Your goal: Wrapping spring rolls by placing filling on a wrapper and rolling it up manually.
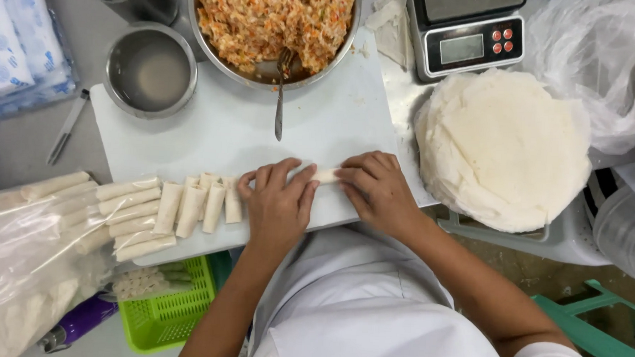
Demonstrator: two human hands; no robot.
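My left hand (277, 202) and my right hand (377, 190) lie palm-down side by side on a white cutting board (219, 135), pressing on a thin white spring roll (325, 175) of which only a short piece shows between the fingers. Several finished rolls (198, 205) lie in a row just left of my left hand, with more (127, 216) stacked at the board's left end. A metal bowl of orange-and-white filling (267, 19) with a fork (281, 91) stands at the board's far edge.
A stack of round white wrappers (501, 147) sits right of the board, with a digital scale (467, 31) behind it. A small metal bowl of liquid (149, 70) stands at far left. A plastic bag of rolls (25, 258) and a green basket (165, 311) are at lower left.
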